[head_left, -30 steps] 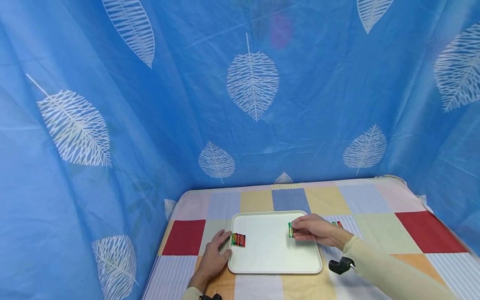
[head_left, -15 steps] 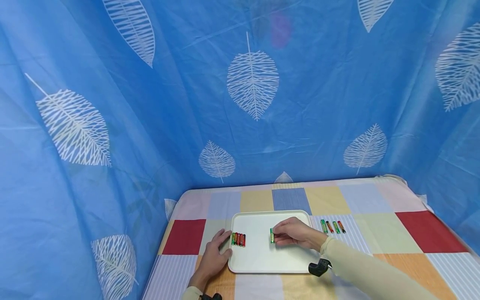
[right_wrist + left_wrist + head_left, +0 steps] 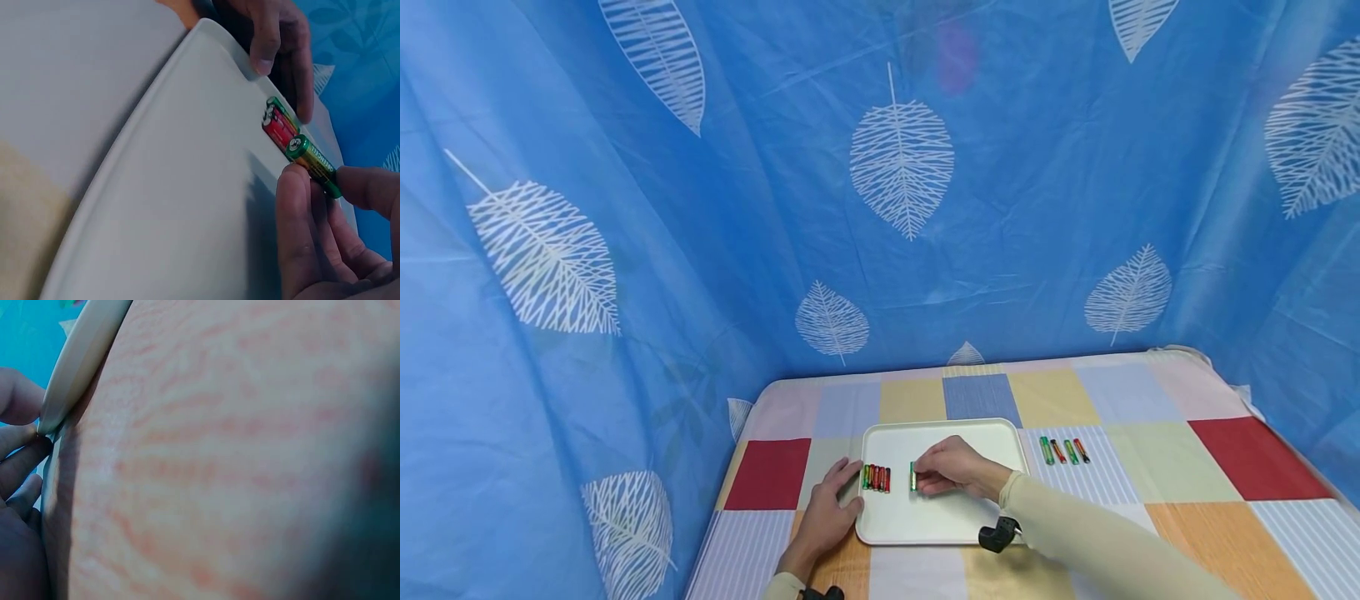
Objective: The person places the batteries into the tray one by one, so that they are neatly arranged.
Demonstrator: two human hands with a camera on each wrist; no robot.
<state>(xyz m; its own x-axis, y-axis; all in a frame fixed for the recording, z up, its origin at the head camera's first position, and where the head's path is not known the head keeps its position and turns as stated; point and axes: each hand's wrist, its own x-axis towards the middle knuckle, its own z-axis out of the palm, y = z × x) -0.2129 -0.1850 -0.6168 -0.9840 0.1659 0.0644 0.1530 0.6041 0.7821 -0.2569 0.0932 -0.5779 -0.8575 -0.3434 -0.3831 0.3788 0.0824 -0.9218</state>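
Note:
My right hand (image 3: pixel 953 467) pinches a green battery (image 3: pixel 913 477) between thumb and fingertips, held upright in the head view over the middle of the cream tray (image 3: pixel 940 525). In the right wrist view the green battery (image 3: pixel 314 164) overlaps the row lying behind it, and the hand casts a shadow on the tray. That row of batteries (image 3: pixel 877 478), green at its left end and mostly red, lies side by side against the tray's left rim. My left hand (image 3: pixel 827 517) rests at this rim, its thumb and fingers fairly straight and touching the edge.
Right of the tray, several green and red batteries (image 3: pixel 1064 451) lie spaced in a row on the patchwork tablecloth (image 3: pixel 1157 467). A blue curtain (image 3: pixel 760 208) with white leaf prints hangs behind and beside the table. A black wrist device (image 3: pixel 999 534) sits under the right wrist.
My right hand has moved left across the tray with the green battery, from the right side toward the row. The batteries on the cloth have come into full view. My left hand stays put.

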